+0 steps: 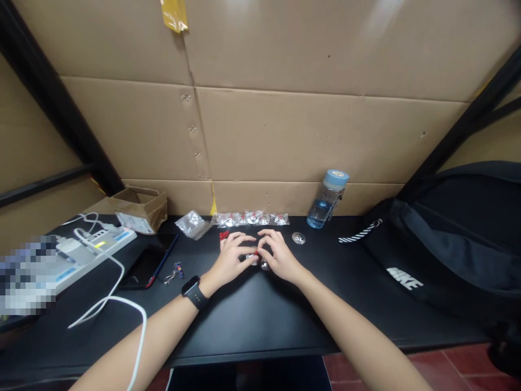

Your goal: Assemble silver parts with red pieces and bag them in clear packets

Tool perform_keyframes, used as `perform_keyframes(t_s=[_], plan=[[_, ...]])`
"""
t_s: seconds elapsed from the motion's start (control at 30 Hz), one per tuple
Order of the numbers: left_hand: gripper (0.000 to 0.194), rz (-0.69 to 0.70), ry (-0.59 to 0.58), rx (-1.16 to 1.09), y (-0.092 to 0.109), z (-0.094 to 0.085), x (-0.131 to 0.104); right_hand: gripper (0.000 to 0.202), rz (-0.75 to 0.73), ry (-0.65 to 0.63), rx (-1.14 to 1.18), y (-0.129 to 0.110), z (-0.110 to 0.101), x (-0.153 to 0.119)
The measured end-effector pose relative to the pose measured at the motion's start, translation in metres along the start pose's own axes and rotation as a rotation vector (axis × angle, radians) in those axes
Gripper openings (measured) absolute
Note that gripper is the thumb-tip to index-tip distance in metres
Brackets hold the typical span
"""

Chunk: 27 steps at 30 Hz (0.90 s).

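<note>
My left hand (228, 262), with a dark watch (195, 291) on its wrist, and my right hand (284, 259) meet over the middle of the black table. Their thumbs and index fingers pinch at a small shiny round metal piece (265, 265) with a bit of red on it. Fingers hide much of the piece, so its exact kind is not clear. A red item (223, 235) lies just behind my left fingers. Beyond my hands sits a row of small clear packets (253, 218) holding shiny round pieces. One loose silver disc (298, 238) lies to the right.
A crumpled clear plastic bag (194, 224), a phone (150, 262), a small keychain (175, 273), a power strip (97, 250) with white cables and a cardboard box (140, 205) are on the left. Rightward stand a blue-lidded water bottle (326, 200) and a black backpack (448, 244).
</note>
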<state>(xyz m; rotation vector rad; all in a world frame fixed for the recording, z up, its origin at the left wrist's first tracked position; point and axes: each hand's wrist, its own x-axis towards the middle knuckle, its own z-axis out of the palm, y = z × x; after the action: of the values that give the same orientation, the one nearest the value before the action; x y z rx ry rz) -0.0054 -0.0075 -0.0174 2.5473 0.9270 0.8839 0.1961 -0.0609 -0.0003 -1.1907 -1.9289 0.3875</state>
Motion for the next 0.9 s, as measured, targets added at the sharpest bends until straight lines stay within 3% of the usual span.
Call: perform_keyframes(t_s=[0.2, 0.33, 0.5, 0.63, 0.9], plan=[[0.012, -0.07, 0.049, 0.05, -0.005, -0.003, 0.0, 0.018, 0.031, -0.092, -0.017, 0.007, -0.021, 0.001], [0.014, -0.05, 0.006, 0.076, -0.006, -0.007, -0.001, 0.03, 0.026, -0.27, -0.111, 0.016, -0.036, -0.001], [0.018, 0.038, -0.094, 0.105, -0.005, -0.008, -0.002, 0.009, 0.021, -0.383, -0.171, 0.027, -0.03, -0.002], [0.02, 0.086, -0.101, 0.163, -0.005, -0.01, -0.002, 0.008, 0.028, -0.342, -0.228, 0.029, -0.028, -0.001], [0.018, 0.09, -0.102, 0.17, 0.002, -0.011, -0.002, 0.008, 0.016, -0.086, -0.097, 0.018, -0.031, 0.003]])
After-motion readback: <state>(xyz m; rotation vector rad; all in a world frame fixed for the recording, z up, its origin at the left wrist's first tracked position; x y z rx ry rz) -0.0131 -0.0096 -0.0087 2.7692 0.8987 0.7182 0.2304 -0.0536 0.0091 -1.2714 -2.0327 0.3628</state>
